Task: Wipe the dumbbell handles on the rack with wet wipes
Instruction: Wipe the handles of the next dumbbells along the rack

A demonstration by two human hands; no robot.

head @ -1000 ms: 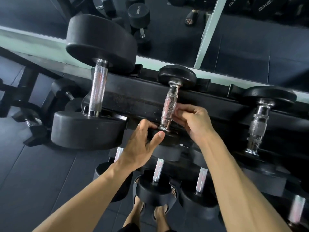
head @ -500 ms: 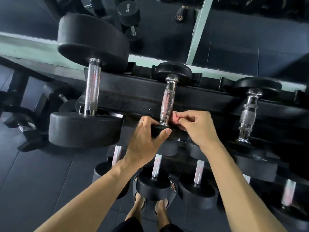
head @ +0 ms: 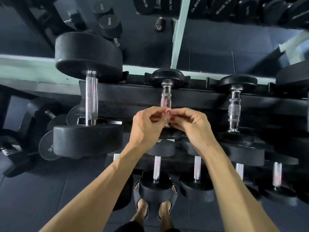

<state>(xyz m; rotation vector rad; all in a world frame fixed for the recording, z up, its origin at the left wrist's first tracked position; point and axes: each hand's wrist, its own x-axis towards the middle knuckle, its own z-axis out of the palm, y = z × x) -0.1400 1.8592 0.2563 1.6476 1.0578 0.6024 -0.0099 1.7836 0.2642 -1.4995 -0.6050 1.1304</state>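
Both bare forearms reach forward and converge. The left hand (head: 147, 126) and right hand (head: 192, 126) meet fingertip to fingertip, fingers curled, seemingly pinching something small and pinkish between them.

Dim gym, wide-angle warp — edges blurry, chrome glare

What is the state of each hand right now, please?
Left hand: fingers curled, pinching something small and pinkish at the fingertips; what it is cannot be told.
Right hand: fingers curled, pinching the same small thing.
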